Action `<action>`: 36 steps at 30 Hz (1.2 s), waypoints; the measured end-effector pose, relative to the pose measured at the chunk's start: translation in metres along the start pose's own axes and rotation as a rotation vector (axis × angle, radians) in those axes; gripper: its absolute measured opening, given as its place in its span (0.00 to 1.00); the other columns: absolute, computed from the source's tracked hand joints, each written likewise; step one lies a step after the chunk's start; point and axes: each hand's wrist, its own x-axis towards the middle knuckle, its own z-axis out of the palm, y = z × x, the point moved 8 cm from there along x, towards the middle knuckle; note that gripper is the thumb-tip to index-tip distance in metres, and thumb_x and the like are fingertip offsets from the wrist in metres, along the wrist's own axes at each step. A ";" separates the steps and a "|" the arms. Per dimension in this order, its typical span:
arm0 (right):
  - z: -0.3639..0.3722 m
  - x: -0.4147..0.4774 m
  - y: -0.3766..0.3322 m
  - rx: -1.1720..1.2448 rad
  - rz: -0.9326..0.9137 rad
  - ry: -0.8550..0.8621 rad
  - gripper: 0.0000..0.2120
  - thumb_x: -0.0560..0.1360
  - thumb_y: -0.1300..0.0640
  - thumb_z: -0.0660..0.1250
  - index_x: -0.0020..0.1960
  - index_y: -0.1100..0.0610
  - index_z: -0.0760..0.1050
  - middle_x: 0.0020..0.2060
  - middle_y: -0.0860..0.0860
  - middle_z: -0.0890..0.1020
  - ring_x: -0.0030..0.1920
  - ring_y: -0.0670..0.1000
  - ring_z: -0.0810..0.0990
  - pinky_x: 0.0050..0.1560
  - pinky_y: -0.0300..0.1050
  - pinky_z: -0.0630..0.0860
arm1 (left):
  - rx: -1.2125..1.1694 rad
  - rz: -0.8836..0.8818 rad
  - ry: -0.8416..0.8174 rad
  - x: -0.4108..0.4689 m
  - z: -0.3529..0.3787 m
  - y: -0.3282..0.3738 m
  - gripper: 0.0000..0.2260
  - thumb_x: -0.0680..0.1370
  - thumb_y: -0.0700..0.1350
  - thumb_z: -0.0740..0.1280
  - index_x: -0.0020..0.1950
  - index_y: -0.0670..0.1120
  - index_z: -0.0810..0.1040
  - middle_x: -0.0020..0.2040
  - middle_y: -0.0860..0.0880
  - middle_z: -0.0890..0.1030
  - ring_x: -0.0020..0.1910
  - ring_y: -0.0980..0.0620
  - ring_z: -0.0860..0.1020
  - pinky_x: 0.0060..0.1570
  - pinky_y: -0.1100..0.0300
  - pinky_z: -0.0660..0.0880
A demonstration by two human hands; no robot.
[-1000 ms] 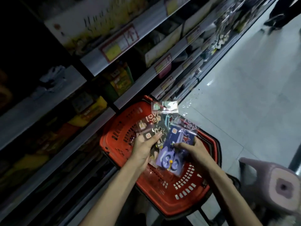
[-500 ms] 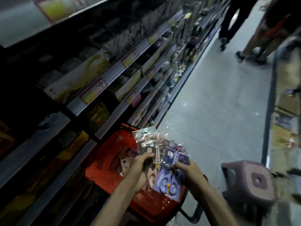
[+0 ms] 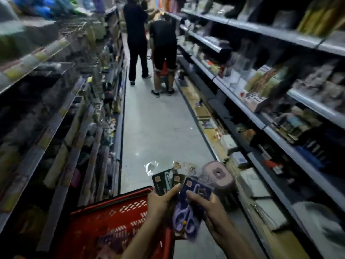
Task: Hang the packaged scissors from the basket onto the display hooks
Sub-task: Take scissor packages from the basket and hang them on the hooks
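Lower centre of frame: the left hand (image 3: 160, 204) grips a fanned bunch of dark-carded scissor packs (image 3: 162, 182), with the thumb across their front and the fingers behind. The right hand (image 3: 209, 208) pinches a blue-carded pack (image 3: 184, 215) holding purple-handled scissors, thumb pressed on its face. This pack overlaps the right edge of the dark ones. The clear plastic tops of the packs stand up above both hands – detail there is too blurred to read. All the packs seen clearly are in the hands, held above and just right of the basket's near corner.

Lower left: the red basket (image 3: 104, 221) sits under the left forearm. There is something dark and printed inside; I cannot tell what.

Just beyond the packs, right of centre: a pinkish stool (image 3: 218, 176) with a hole in its seat, standing close to the right shelving (image 3: 252, 118).

Middle: a grey floor (image 3: 155, 131) runs up the frame as an aisle between the left shelving (image 3: 61, 146), which is heavily motion-blurred, and the right shelving, which is stocked with boxed and bagged goods.

Upper centre, far end of the aisle: two people seen from behind – one in dark long trousers (image 3: 135, 30), and one in a dark tee and shorts (image 3: 163, 38) nearer the right shelving.
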 end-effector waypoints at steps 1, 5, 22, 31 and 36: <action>-0.017 -0.011 -0.005 0.048 -0.031 0.071 0.16 0.70 0.65 0.77 0.57 0.63 0.83 0.50 0.62 0.87 0.52 0.64 0.86 0.60 0.60 0.81 | 0.053 0.000 -0.065 -0.009 0.020 0.001 0.25 0.62 0.50 0.85 0.52 0.37 0.86 0.47 0.38 0.88 0.48 0.37 0.88 0.55 0.42 0.84; -0.096 -0.068 -0.021 0.198 -0.061 0.347 0.15 0.67 0.63 0.80 0.53 0.63 0.85 0.47 0.62 0.87 0.49 0.64 0.87 0.58 0.61 0.81 | 0.164 -0.048 -0.255 -0.052 0.103 -0.009 0.19 0.69 0.47 0.82 0.55 0.38 0.86 0.45 0.42 0.89 0.44 0.45 0.89 0.44 0.53 0.85; -0.477 -0.530 0.021 0.624 -0.450 1.232 0.15 0.76 0.60 0.73 0.60 0.66 0.79 0.54 0.63 0.85 0.47 0.60 0.85 0.44 0.54 0.80 | 0.470 -0.029 -1.152 -0.394 0.467 -0.198 0.14 0.82 0.51 0.71 0.59 0.41 0.84 0.52 0.39 0.87 0.55 0.36 0.85 0.56 0.42 0.81; -0.556 -0.754 0.053 0.115 -0.501 1.744 0.08 0.75 0.69 0.73 0.49 0.57 0.81 0.40 0.48 0.88 0.48 0.56 0.86 0.43 0.46 0.79 | 0.470 0.011 -1.506 -0.590 0.563 -0.280 0.10 0.85 0.48 0.65 0.65 0.51 0.80 0.59 0.51 0.87 0.59 0.51 0.85 0.60 0.48 0.82; -0.589 -0.815 0.046 0.060 -0.584 1.866 0.22 0.79 0.70 0.68 0.65 0.48 0.72 0.56 0.42 0.79 0.46 0.37 0.80 0.41 0.32 0.74 | 0.455 0.055 -1.673 -0.658 0.612 -0.304 0.08 0.86 0.45 0.63 0.57 0.47 0.83 0.52 0.51 0.88 0.52 0.55 0.86 0.44 0.66 0.80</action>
